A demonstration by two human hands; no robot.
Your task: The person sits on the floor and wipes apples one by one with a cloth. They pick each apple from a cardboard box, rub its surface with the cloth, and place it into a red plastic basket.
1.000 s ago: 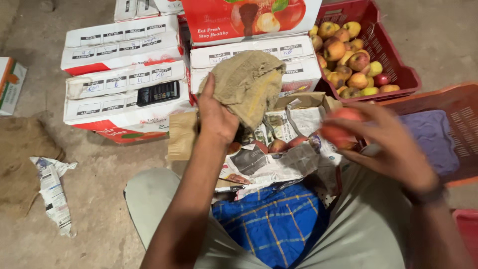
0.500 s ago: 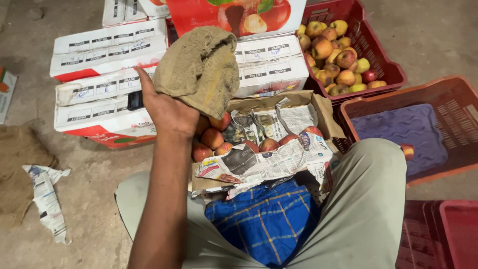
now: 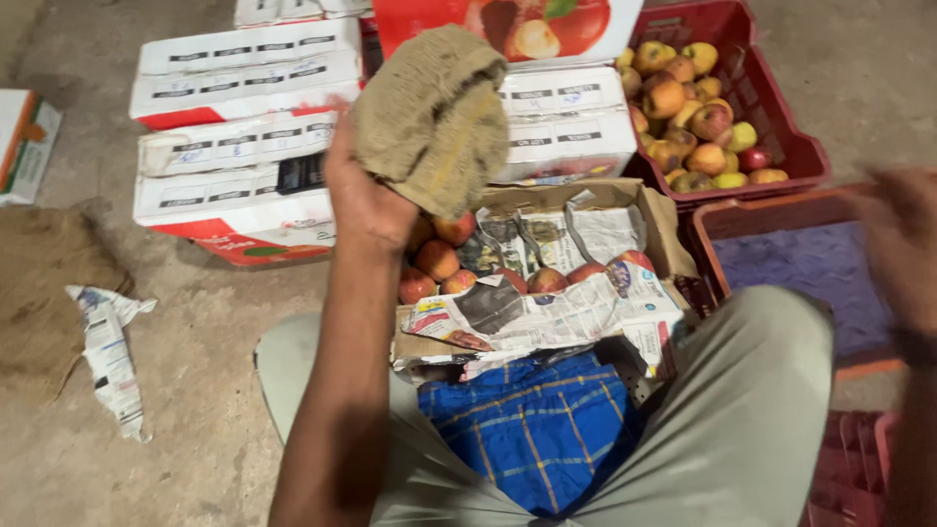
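A coarse brown cloth [image 3: 434,117], bunched into a thick wad, sat raised above the back edge of an open cardboard box [image 3: 656,210], in front of a stack of white cartons [image 3: 234,156]. The left hand [image 3: 366,200] gripped it from below, fingers curled tight into its folds, the forearm running down toward the lower edge of the view.

Directly beneath the cloth, red and yellow apples [image 3: 439,259] lay in the box among crumpled newspaper [image 3: 547,312] that lined it and spilled over its near side. The box rested against the person's lap, between knees in pale trousers [image 3: 742,410], with a blue checked fabric [image 3: 532,425] just in front of it.

The right hand [image 3: 903,244] was blurred at the right edge, hovering over an orange crate [image 3: 771,203] lined with purple padding; I cannot tell how its fingers were set, and nothing could be made out in it.

Behind that crate stood 1 red crate [image 3: 795,146] full of mixed yellow and red apples. A twisted scrap of newspaper [image 3: 107,351] lay on the concrete floor [image 3: 195,410] to the left, well apart from the box.
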